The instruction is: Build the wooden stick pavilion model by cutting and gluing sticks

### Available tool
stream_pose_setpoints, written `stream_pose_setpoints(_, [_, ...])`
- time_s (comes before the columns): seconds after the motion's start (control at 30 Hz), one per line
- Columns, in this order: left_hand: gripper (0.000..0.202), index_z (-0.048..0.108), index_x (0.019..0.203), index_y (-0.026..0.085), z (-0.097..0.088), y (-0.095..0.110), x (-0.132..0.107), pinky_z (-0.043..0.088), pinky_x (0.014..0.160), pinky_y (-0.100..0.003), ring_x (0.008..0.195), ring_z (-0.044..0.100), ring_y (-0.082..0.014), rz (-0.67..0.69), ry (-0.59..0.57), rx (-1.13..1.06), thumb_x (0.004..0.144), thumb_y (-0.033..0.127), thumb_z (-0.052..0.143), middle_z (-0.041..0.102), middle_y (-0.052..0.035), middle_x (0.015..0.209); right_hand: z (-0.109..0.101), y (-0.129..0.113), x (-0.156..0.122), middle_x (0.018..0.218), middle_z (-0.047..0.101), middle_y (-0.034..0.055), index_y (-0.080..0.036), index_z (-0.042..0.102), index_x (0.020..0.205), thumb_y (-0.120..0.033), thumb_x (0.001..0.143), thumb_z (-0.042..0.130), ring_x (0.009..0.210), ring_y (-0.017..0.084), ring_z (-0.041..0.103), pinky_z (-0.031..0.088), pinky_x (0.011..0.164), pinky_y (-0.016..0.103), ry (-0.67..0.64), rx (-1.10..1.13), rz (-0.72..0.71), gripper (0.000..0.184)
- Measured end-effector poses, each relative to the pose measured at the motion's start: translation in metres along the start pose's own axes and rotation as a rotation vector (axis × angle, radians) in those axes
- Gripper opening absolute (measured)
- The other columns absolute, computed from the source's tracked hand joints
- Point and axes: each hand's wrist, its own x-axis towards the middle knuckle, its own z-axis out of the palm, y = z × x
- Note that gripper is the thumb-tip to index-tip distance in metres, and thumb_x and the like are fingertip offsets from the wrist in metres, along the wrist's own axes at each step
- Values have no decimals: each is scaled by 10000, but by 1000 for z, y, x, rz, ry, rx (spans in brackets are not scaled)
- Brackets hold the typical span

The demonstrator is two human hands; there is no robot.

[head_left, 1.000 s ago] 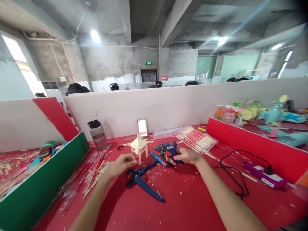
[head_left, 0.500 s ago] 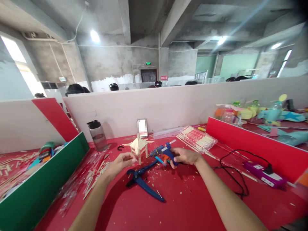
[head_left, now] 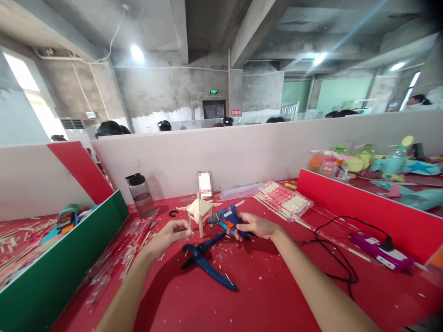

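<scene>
My right hand (head_left: 254, 225) is wrapped round the handle of a blue hot glue gun (head_left: 228, 216). Its nozzle points left, close to the legs of a small pavilion-like model of wooden sticks (head_left: 198, 211) that stands upright on the red table. Just left of the model is my left hand (head_left: 173, 234), thumb and forefinger pinched together; whatever lies between the fingertips is too small to make out. In front of the model lies a dark blue pair of cutters (head_left: 204, 263), its handles spread. A bright blue piece (head_left: 225, 227) shows partly behind the glue gun.
A water bottle (head_left: 140, 194) stands at back left. Packed wooden sticks (head_left: 282, 199) lie at back right. A black cable (head_left: 341, 272) runs to a purple power strip (head_left: 380, 251). Green (head_left: 76, 244) and red (head_left: 367, 214) dividers flank the table; wood scraps litter its middle.
My right hand has moved left with the glue gun, bringing its nozzle closer to the model. My left hand has shifted slightly left. A person has appeared at the far right.
</scene>
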Motion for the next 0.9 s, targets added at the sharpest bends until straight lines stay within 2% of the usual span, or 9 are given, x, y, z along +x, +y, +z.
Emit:
stream_pose_setpoints(0.1, [220, 652, 748, 177, -4, 4, -4, 417, 734, -252, 715, 535, -137, -34, -111, 23, 759, 384, 726, 607, 8, 731, 7, 1, 4, 1041, 682, 129, -124, 566, 1090, -357, 868, 689, 761, 149, 657, 535, 696, 281, -21, -7, -24, 345])
stream_pose_setpoints(0.17, [227, 650, 748, 178, -5, 6, -5, 421, 747, -262, 717, 539, -142, -46, -135, 36, 757, 392, 723, 612, 5, 737, 10, 0, 5, 1037, 684, 129, -122, 567, 1101, -356, 871, 687, 762, 150, 655, 537, 695, 282, -26, -14, -33, 349])
stream_pose_setpoints(0.4, [279, 628, 748, 178, -5, 4, -4, 421, 725, -264, 712, 532, -152, -66, -94, 105, 756, 445, 707, 598, -1, 730, 13, -9, 4, 1058, 680, 142, -122, 573, 1072, -362, 872, 688, 750, 144, 654, 542, 674, 274, -2, -8, -44, 332])
stream_pose_setpoints(0.67, [234, 623, 755, 175, -5, 5, -5, 409, 737, -261, 721, 520, -145, -46, -114, 78, 770, 394, 704, 588, 6, 738, 17, -16, 2, 1072, 675, 144, -124, 583, 1107, -352, 895, 665, 761, 142, 654, 530, 648, 252, -39, -34, -54, 321])
stream_pose_setpoints(0.8, [258, 618, 753, 176, -5, 7, -5, 403, 720, -257, 713, 509, -147, -50, -103, 110, 771, 420, 697, 577, 7, 730, 21, -19, 0, 1065, 677, 150, -125, 575, 1125, -375, 879, 683, 745, 144, 647, 522, 633, 255, -86, 1, -96, 366])
stream_pose_setpoints(0.9, [268, 614, 758, 179, -5, 7, -5, 403, 721, -257, 718, 509, -150, -53, -98, 128, 771, 436, 689, 574, 8, 734, 23, -23, -1, 1002, 685, 150, -115, 599, 1043, -396, 863, 695, 725, 148, 634, 509, 615, 254, -97, 68, -154, 347])
